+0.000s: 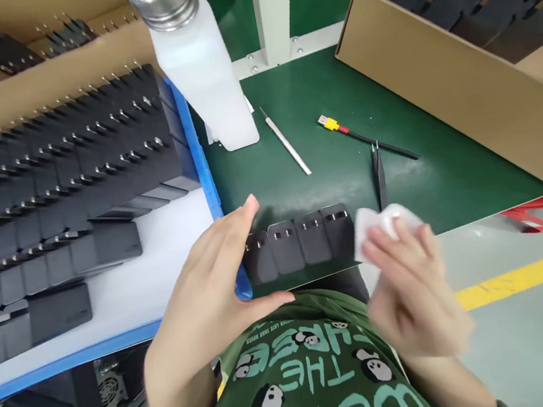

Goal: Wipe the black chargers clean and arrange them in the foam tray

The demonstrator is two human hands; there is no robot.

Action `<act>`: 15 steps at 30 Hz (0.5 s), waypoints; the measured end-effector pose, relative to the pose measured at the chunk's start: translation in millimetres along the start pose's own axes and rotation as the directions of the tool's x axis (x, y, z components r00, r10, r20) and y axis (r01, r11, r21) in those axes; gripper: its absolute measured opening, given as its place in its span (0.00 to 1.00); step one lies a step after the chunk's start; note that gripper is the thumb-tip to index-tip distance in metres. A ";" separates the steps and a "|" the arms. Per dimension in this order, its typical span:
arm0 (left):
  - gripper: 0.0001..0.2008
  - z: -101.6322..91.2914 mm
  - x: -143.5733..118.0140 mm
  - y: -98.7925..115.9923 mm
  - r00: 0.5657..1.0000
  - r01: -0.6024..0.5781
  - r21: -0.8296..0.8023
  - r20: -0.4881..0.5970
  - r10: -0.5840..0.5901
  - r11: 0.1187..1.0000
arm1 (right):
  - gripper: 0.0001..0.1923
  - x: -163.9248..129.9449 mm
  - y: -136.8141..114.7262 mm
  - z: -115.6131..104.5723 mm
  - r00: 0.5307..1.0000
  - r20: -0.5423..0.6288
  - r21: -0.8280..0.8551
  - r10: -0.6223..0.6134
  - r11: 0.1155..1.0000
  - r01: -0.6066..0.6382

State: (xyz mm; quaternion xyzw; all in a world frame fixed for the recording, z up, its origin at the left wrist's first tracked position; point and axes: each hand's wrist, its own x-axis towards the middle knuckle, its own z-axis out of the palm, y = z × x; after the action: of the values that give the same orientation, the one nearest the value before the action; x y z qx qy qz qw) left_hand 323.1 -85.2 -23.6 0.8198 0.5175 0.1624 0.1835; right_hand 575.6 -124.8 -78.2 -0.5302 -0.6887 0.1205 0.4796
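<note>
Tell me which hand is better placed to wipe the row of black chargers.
Probably the right hand: its fingers hold the white cloth against the right end of the row of chargers. The left hand is open, steadying the left end.

1. A white plastic bottle [205,71] with a shiny metal top stands on the green mat [424,175]; a thin white stick tool [286,141] lies just beside it.
2. A black cable with a yellow and red plug [363,137] lies near black tweezers [379,175].
3. A blue tray [196,153] holds rows of black chargers.
4. Two cardboard boxes [462,89] hold more black parts.
</note>
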 end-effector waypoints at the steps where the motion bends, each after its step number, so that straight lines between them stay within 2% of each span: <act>1: 0.52 -0.7 -2.1 -1.6 1.000 -0.003 0.005 0.014 0.003 1.000 | 0.36 -1.3 -2.6 4.4 0.995 0.075 -0.058 -0.059 0.996 0.063; 3: 0.51 -2.0 -6.0 -5.0 1.000 0.006 0.014 0.030 -0.007 1.000 | 0.36 -5.5 -8.3 13.9 0.988 0.061 -0.181 -0.141 0.972 0.150; 5: 0.48 -2.8 -9.5 -8.1 0.999 0.014 0.016 0.035 -0.015 1.000 | 0.35 -9.3 -15.3 24.0 0.985 0.066 -0.190 -0.162 0.967 0.172; 8: 0.43 -3.0 -13.0 -11.6 0.999 0.021 0.017 0.043 -0.022 1.000 | 0.28 -9.3 -29.5 38.6 0.968 0.084 -0.159 -0.238 0.956 0.248; 10: 0.42 -3.4 -14.7 -12.6 0.998 0.039 0.015 0.052 -0.040 0.999 | 0.22 -6.0 -39.1 43.7 0.938 0.135 -0.046 -0.319 0.944 0.327; 12: 0.43 -4.5 -15.9 -11.8 0.996 0.047 0.013 0.077 -0.048 0.999 | 0.18 -3.5 -44.9 40.5 0.888 0.219 0.170 -0.405 0.912 0.374; 14: 0.47 -5.5 -15.6 -8.1 0.997 0.035 0.032 0.073 -0.037 0.999 | 0.17 -5.1 -44.1 28.1 0.857 0.278 0.325 -0.434 0.882 0.341; 15: 0.49 -5.3 -14.2 -5.0 0.998 0.025 0.055 0.058 -0.028 0.998 | 0.18 -7.8 -41.2 19.5 0.869 0.278 0.343 -0.409 0.887 0.308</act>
State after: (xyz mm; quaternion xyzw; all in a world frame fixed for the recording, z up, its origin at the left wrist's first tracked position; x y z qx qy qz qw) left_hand 310.9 -95.4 -22.4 0.8220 0.5270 0.1217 0.1784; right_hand 534.8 -141.6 -64.6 -0.2869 -0.8236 0.2172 0.4383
